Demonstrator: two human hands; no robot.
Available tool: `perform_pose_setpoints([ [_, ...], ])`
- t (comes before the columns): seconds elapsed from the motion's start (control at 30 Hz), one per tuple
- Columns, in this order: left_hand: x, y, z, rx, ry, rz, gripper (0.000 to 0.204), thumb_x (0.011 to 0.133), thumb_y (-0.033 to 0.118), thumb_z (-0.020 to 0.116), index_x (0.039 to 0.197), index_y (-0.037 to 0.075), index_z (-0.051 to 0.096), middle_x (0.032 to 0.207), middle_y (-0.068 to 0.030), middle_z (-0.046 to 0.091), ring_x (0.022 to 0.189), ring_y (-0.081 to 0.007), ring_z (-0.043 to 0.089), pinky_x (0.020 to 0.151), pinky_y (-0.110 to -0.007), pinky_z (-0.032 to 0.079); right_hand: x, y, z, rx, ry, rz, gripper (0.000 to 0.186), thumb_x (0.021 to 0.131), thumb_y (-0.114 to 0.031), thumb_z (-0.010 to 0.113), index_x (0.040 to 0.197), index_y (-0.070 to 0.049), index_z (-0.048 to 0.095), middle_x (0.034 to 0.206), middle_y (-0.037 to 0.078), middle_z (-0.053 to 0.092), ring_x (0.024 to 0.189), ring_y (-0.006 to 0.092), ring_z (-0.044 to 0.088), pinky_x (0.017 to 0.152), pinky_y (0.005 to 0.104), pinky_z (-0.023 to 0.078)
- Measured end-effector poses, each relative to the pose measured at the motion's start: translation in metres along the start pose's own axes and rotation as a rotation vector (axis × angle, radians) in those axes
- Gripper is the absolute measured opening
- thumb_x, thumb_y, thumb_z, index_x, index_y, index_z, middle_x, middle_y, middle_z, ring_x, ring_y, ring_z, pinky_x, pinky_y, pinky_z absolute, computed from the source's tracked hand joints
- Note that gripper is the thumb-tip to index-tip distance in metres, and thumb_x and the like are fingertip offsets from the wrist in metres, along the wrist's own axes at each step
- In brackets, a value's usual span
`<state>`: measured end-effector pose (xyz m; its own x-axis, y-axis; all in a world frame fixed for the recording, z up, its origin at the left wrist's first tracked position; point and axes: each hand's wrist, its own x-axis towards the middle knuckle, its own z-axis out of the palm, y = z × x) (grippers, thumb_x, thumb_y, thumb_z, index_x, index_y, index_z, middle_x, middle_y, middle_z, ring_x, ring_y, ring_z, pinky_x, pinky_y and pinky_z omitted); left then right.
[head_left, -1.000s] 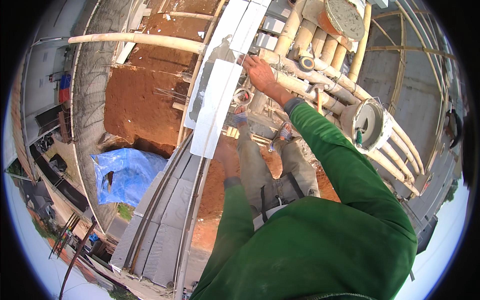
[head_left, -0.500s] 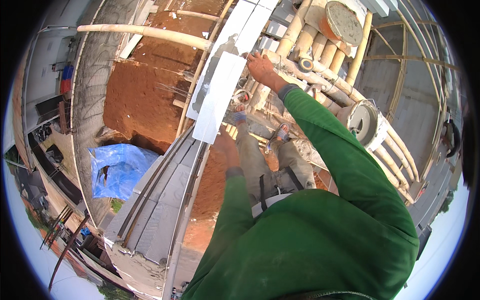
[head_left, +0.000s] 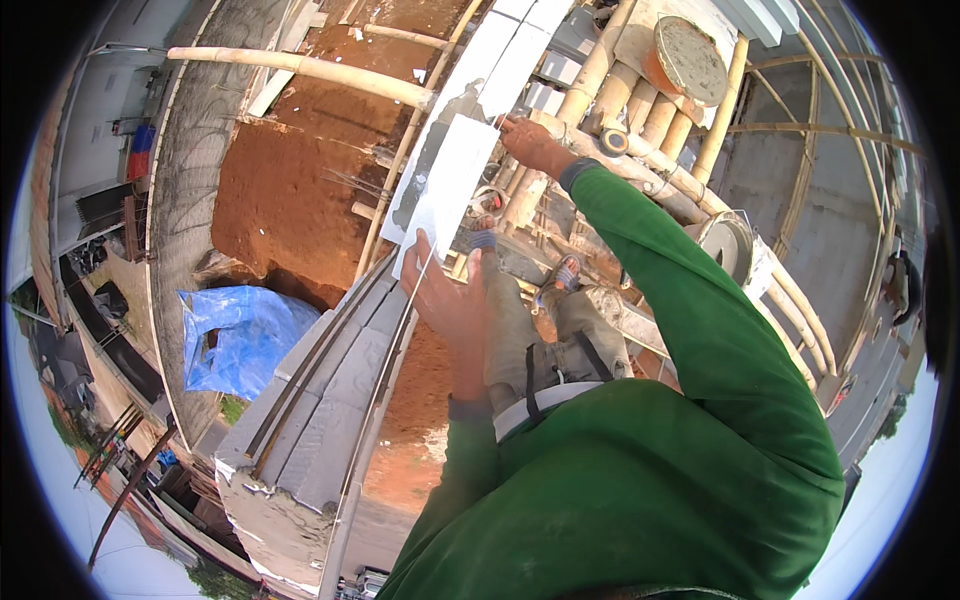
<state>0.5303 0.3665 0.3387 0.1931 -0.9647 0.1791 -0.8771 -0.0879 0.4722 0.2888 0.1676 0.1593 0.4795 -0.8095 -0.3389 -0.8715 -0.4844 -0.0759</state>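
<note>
Two mortar buckets [head_left: 659, 76], two sandals [head_left: 567, 272], one blue tarp [head_left: 250, 335] — and two grips [head_left: 445, 300].

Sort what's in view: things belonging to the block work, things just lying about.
Job, apparently:
white block
left hand, at its near end
right hand, near its far end
grey mortar
orange tub

Lying about, seemingly:
blue sheet
round roll
</note>
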Motion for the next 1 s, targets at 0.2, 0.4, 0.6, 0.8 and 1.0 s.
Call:
perform_pose_setpoints([
  [0.2,0.072,-0.014,0.015,0.176,-0.389,-0.008,0.103,0.068,0.025,0.097,0.155,0.005,0.045,0.139,-0.0201,0.063,0.128,-0.0406,0.058,0.107,-0.054,0.047,-0.003,0.004,0.01,-0.062,0.206,-0.046,0.036,0.095,-0.011,0.059,0.129,-0.003,0.069,0.139,0.009,0.056,0.133,0.0276,0.058,0.117,0.0408,0.044],
  [0.4,0.073,-0.023,0.02,0.126,-0.449,-0.044,0.096,0.068,0.018,0.095,0.151,0.005,0.048,0.139,-0.0209,0.064,0.124,-0.0432,0.061,0.102,-0.05,0.049,0.004,0.01,0.015,-0.07,0.059,-0.077,0.04,0.097,-0.01,0.055,0.135,-0.004,0.065,0.148,0.011,0.053,0.14,0.0282,0.052,0.124,0.045,0.036],
  [0.6,0.071,-0.029,0.023,0.097,-0.411,-0.035,0.101,0.065,0.016,0.095,0.154,0.008,0.046,0.141,-0.0172,0.063,0.129,-0.0397,0.059,0.109,-0.053,0.042,0.006,0.014,0.009,-0.049,0.066,-0.102,0.038,0.092,-0.017,0.067,0.127,-0.004,0.073,0.151,0.01,0.057,0.142,0.0288,0.052,0.124,0.0433,0.037],
  [0.8,0.08,-0.041,0.021,0.084,-0.441,0.003,0.1,0.067,0.014,0.093,0.156,0.015,0.046,0.144,-0.01,0.061,0.124,-0.0357,0.059,0.111,-0.051,0.039,0.006,0.015,0.002,-0.067,0.023,-0.131,0.034,0.095,-0.018,0.065,0.125,-0.006,0.074,0.157,0.011,0.052,0.145,0.0291,0.05,0.124,0.0453,0.035],
  [1.0,0.078,-0.039,0.025,0.162,-0.449,-0.042,0.105,0.064,0.023,0.095,0.157,0.02,0.046,0.144,-0.0051,0.061,0.121,-0.0332,0.06,0.102,-0.05,0.041,0.004,0.011,-0.011,-0.038,-0.121,-0.065,0.035,0.096,-0.016,0.063,0.129,-0.011,0.074,0.16,0.011,0.049,0.147,0.0296,0.048,0.126,0.0505,0.033],
])
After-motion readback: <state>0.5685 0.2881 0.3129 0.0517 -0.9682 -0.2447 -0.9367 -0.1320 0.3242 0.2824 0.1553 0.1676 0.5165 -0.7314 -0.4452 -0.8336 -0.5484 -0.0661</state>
